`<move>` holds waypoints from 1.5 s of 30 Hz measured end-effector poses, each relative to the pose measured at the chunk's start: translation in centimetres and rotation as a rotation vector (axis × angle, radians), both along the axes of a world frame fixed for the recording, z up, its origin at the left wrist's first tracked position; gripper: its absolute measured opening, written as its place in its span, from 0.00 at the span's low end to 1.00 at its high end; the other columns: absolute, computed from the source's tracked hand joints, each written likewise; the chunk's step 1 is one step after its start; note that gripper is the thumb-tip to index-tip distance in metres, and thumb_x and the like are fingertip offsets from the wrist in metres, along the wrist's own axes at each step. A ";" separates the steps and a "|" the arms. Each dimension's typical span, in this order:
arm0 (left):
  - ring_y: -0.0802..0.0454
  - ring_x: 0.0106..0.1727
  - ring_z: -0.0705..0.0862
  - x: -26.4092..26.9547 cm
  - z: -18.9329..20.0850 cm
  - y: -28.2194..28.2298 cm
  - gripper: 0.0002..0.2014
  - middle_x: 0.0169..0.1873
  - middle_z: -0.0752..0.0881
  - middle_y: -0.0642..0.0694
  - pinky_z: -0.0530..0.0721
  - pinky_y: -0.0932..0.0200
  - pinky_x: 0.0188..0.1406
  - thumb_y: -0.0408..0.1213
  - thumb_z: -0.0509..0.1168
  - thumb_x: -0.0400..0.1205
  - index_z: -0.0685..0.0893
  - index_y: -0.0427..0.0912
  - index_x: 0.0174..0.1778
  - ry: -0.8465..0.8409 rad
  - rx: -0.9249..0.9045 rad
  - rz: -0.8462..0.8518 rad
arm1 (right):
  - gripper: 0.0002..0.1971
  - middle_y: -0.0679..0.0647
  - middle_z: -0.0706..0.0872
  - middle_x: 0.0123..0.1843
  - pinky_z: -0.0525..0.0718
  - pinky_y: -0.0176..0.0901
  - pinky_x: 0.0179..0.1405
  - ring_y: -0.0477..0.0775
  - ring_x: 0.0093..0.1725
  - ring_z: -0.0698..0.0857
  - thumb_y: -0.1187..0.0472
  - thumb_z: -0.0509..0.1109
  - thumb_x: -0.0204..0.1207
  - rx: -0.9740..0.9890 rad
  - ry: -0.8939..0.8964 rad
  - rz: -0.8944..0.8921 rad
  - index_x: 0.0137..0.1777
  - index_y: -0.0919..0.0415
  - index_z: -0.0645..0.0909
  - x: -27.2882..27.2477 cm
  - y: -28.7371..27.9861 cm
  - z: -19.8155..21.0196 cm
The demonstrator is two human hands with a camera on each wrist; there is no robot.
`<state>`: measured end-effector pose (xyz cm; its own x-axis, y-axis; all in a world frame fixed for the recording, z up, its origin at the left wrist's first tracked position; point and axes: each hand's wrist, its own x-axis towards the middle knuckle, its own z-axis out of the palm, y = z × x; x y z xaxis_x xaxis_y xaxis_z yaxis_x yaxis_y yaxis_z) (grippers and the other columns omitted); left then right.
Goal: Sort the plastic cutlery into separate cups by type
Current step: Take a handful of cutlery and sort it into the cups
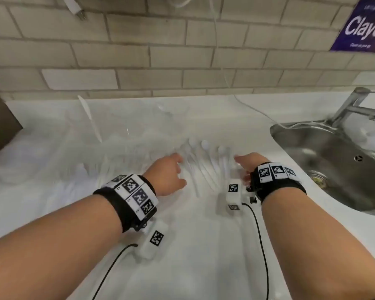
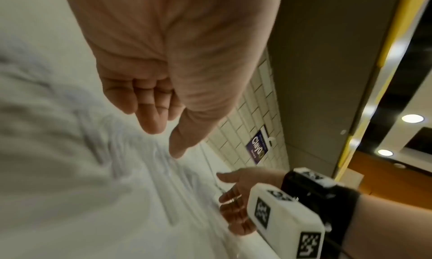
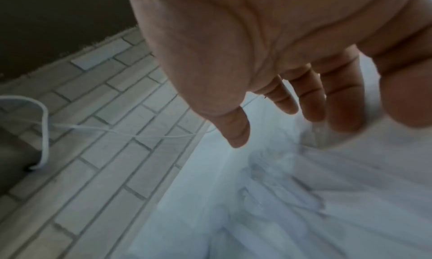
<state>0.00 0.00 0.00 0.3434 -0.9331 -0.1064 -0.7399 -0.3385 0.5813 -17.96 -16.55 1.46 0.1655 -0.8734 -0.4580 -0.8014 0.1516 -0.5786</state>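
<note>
cutlery (image 1: 204, 165) between left hand (image 1: 168, 174), right hand (image 1: 246, 167)

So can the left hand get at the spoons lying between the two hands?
Probably yes. The left hand hangs open right beside the spoons on the counter, and nothing lies between; the right hand stays off to their other side.

Left hand (image 1: 168, 174) and right hand (image 1: 246, 167) reach forward (fingers loose).
</note>
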 end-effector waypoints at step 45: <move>0.41 0.56 0.85 2.9 -1.7 -5.9 0.26 0.55 0.87 0.39 0.84 0.42 0.61 0.21 0.61 0.71 0.78 0.39 0.66 0.466 0.108 0.133 | 0.17 0.55 0.79 0.39 0.79 0.40 0.40 0.55 0.42 0.84 0.58 0.83 0.62 -0.204 0.489 0.606 0.45 0.64 0.81 14.2 3.5 -2.0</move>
<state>2.94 -5.94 -1.75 0.3516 -0.8596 -0.3708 -0.3560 -0.4891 0.7963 -3.79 -13.04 -0.53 0.4591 -0.7705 -0.4422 -0.8804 -0.4613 -0.1102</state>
